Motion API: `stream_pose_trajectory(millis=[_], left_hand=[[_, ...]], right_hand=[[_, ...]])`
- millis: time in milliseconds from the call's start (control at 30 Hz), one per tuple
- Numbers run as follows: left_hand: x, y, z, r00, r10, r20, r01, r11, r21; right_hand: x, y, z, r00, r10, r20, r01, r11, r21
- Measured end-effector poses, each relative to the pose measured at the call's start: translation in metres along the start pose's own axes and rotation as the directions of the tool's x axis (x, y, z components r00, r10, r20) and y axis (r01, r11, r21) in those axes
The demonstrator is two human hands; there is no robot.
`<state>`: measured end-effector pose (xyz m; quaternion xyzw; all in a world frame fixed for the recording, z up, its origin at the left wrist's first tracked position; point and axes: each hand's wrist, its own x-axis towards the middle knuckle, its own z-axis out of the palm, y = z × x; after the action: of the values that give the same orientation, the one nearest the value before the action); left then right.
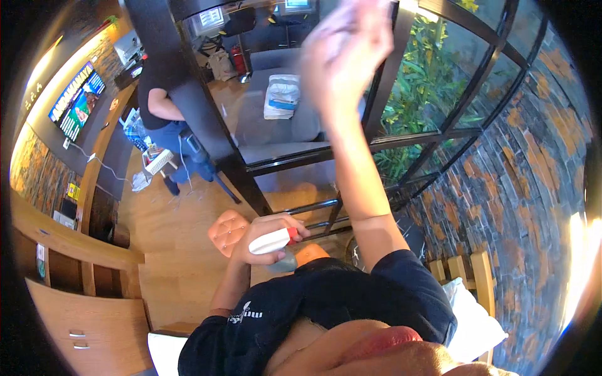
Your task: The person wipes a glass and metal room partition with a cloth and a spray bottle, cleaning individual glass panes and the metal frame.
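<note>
My left hand is wrapped around the neck of a spray bottle in front of my chest. The bottle has a white trigger head with a red nozzle, and a greyish body partly hidden below. High in front of me, my right hand is raised against a dark-framed glass partition. It is blurred by motion and appears closed around a pale cloth, of which little shows.
Beyond the glass, folded towels lie on a grey sofa. At left, another person stands near a white basket. Orange tufted stools are below me. A stone wall rises at right beside a pillow.
</note>
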<state>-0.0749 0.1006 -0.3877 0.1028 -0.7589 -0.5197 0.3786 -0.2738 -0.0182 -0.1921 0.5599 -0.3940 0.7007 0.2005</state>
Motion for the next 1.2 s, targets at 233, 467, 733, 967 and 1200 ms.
stream_pose_trajectory(millis=[233, 467, 733, 967, 1200], left_hand=[[-0.019, -0.012, -0.007, 0.996, 0.016, -0.086, -0.021, 0.998, -0.051], [-0.009, -0.013, -0.007, 0.998, 0.024, -0.063, -0.023, 1.0, 0.016], [-0.007, -0.004, 0.016, 0.994, 0.103, -0.046, -0.093, 0.98, 0.178], [-0.028, 0.003, 0.034, 0.979, 0.118, -0.166, -0.088, 0.98, 0.177], [-0.045, -0.001, 0.041, 0.951, 0.033, -0.307, -0.047, 0.998, -0.039]], right_hand=[[-0.01, -0.01, 0.018, 0.963, -0.255, -0.084, 0.226, 0.94, -0.257], [-0.027, -0.048, 0.05, 0.719, -0.65, 0.246, 0.591, 0.758, 0.275], [-0.156, 0.023, 0.012, 0.485, -0.766, 0.423, 0.603, 0.643, 0.473], [-0.131, 0.068, -0.012, 0.073, -0.902, 0.425, 0.628, 0.373, 0.684], [0.035, 0.052, -0.052, 0.62, -0.762, 0.188, 0.665, 0.637, 0.389]])
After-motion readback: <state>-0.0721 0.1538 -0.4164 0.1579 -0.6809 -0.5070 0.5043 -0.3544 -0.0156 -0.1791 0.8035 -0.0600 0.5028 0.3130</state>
